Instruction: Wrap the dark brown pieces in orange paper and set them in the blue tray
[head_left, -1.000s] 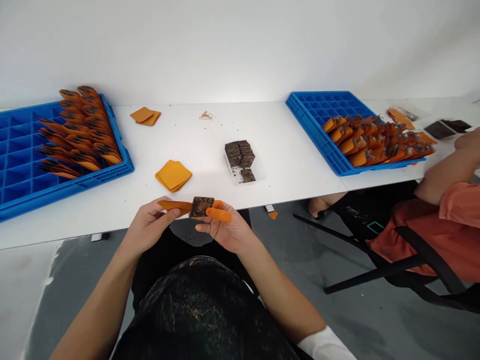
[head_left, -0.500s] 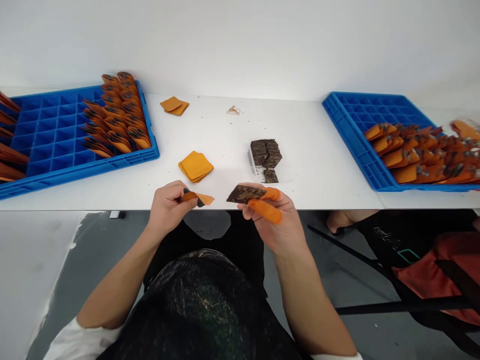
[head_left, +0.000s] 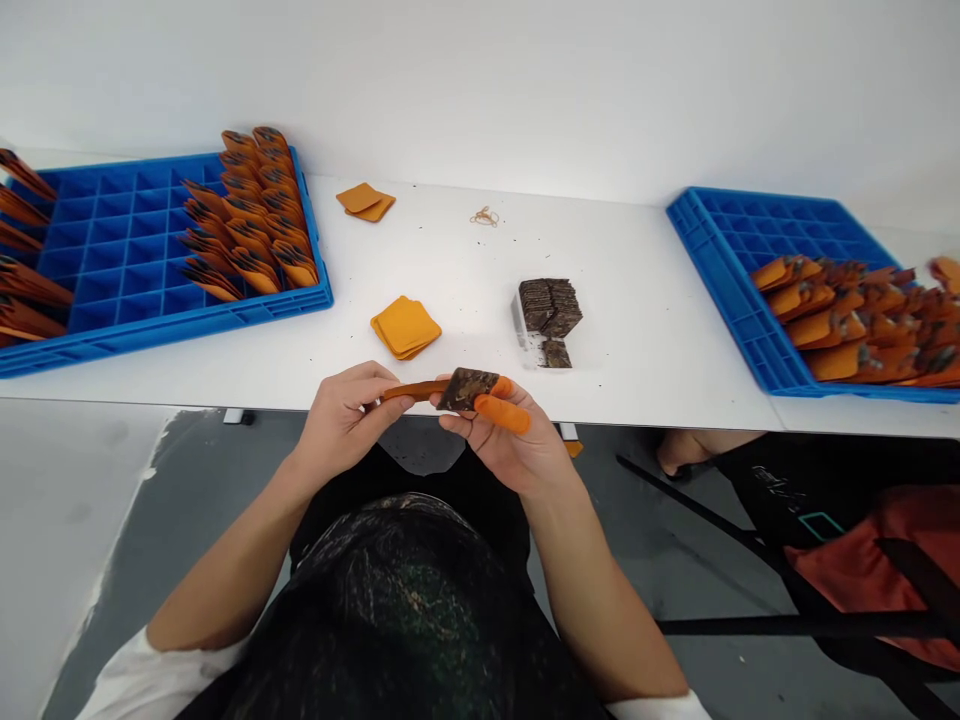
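Both hands pinching stuff right at the table edge

My right hand (head_left: 504, 440) pinches a dark square (head_left: 467, 387), my left hand (head_left: 341, 425) grips an orange pouch (head_left: 409, 390) that touches it, both just past the white table (head_left: 637, 350) rim. Orange stack (head_left: 406, 327) and dark pile (head_left: 550, 307) sit just beyond; blue trays (head_left: 150, 320) well apart on either side, plenty of bare tabletop between.

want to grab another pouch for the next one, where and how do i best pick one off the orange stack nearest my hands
Take the top pouch of the orange stack by its near corner, coming in from the table edge side. The stack lies flat and slightly fanned, so that corner overhangs the ones beneath and a thumb and finger can likely pinch it. The left hand is nearest.
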